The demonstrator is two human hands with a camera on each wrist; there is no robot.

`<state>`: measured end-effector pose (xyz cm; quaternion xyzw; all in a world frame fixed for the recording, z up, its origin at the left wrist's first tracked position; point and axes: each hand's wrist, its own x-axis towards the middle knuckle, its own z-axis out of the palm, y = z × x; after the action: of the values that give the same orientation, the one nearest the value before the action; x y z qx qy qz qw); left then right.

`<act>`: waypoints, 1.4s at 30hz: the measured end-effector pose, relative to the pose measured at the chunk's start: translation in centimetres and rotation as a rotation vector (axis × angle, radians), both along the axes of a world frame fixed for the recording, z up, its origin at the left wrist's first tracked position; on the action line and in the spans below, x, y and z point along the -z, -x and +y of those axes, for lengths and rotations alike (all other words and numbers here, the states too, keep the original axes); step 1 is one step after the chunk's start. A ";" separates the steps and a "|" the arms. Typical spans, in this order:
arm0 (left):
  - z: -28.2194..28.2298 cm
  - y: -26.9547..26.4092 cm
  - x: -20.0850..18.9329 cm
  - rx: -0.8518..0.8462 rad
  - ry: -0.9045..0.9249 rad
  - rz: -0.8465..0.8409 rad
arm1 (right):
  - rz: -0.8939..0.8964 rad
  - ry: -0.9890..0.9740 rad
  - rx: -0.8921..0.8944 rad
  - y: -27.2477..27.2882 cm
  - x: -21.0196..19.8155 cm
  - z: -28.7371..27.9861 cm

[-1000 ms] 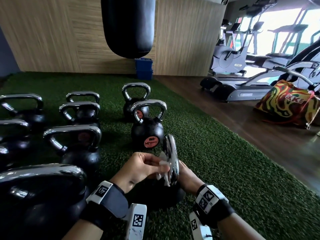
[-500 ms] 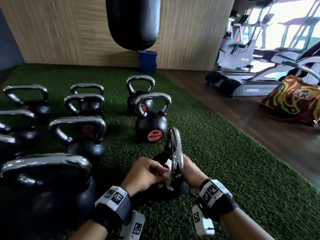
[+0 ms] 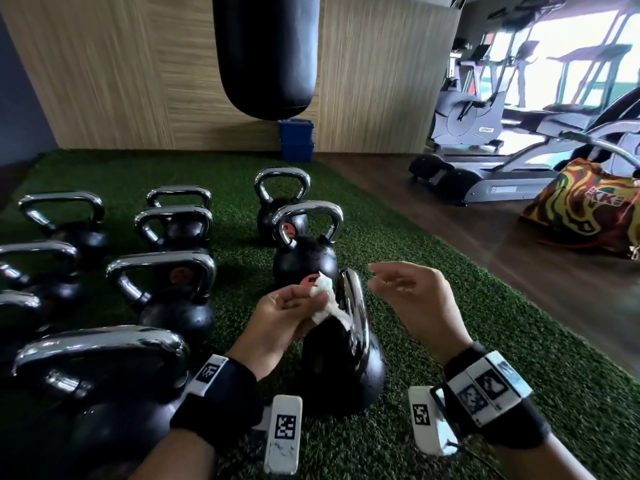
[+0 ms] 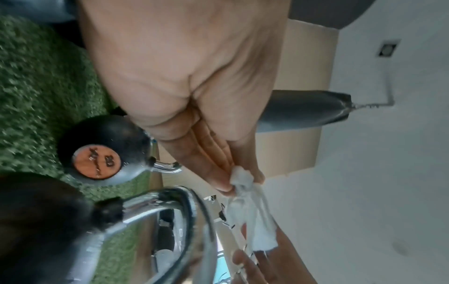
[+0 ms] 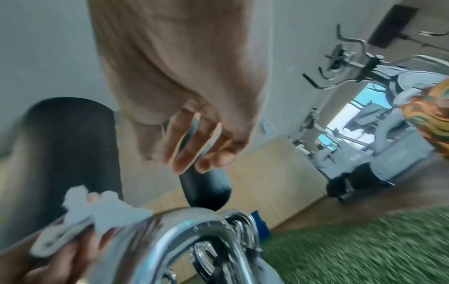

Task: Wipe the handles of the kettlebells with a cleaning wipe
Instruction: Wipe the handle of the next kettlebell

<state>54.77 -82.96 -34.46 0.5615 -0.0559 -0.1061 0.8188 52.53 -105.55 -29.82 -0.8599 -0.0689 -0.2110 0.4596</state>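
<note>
Left hand (image 3: 282, 318) pinching crumpled white cleaning wipe (image 3: 323, 299) against chrome loop handle (image 3: 355, 306) of black round kettlebell (image 3: 343, 372) standing between both wrists. Right hand (image 3: 415, 299) beside handle, fingers loose, holding nothing.

Head view high, looking forward-down, both wrist views close along the fingers — all share the kettlebell handle (image 3: 354, 308).

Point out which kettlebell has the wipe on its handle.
The black kettlebell nearest the person, between both hands. Its chrome handle is seen edge-on, with the white cleaning wipe against it; the others stand untouched.
</note>
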 end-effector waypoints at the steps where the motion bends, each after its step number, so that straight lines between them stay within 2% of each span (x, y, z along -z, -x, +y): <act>1: -0.2 -0.1 -0.7 0.020 0.023 -0.004 | -0.012 0.056 -0.092 0.5 -0.9 0.6; 3: -0.8 -0.1 -2.0 0.050 0.031 -0.028 | -0.059 0.154 -0.194 1.1 -1.7 1.7; 5: -1.3 -0.1 -2.8 0.056 0.007 -0.062 | -0.113 0.175 -0.198 1.1 -1.9 2.4; 10: -2.0 0.0 -3.8 0.035 -0.059 -0.153 | -0.154 0.039 -0.181 0.8 -1.9 2.4; 14: -1.5 -0.2 -3.7 0.064 -0.193 -0.279 | -0.116 -0.014 -0.146 0.6 -1.6 1.5; 16: -0.7 -0.5 -2.6 0.080 -0.399 -0.311 | -0.092 -0.027 -0.103 0.2 -1.2 0.4; 20: -0.5 -0.4 1.9 0.278 -1.077 -0.299 | -0.019 -0.054 -0.011 -0.9 0.9 -1.5; 22: -2.4 0.1 4.6 0.358 -1.235 -0.342 | 0.016 -0.071 0.047 -1.7 2.4 -2.1; 24: -4.9 1.1 6.8 0.267 -1.332 -0.450 | 0.045 -0.110 0.107 -2.6 4.1 -2.4; 27: -6.5 1.5 8.5 -0.047 -1.214 -0.632 | 0.133 -0.182 0.149 -3.6 6.2 -2.5; 29: -6.2 1.1 8.9 -0.092 -1.153 -0.652 | 0.202 -0.231 0.162 -4.2 7.4 -2.4; 33: -4.1 -1.1 9.4 0.075 -0.913 -0.546 | 0.314 -0.230 0.274 -5.0 9.0 -2.1; 36: -2.4 -2.7 9.5 0.208 -1.003 -0.560 | 0.342 -0.244 0.300 -5.4 9.8 -1.6; 38: -2.1 -3.3 9.9 0.265 -0.987 -0.551 | 0.325 -0.266 0.297 -5.4 10.1 -1.0; 42: -2.2 -3.2 10.4 0.234 -0.983 -0.588 | 0.288 -0.176 0.296 -5.7 10.2 0.5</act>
<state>57.99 -85.19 -44.82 0.8715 -0.2866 -0.0488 0.3950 58.25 -105.04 -39.99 -0.8385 0.1431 -0.1563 0.5020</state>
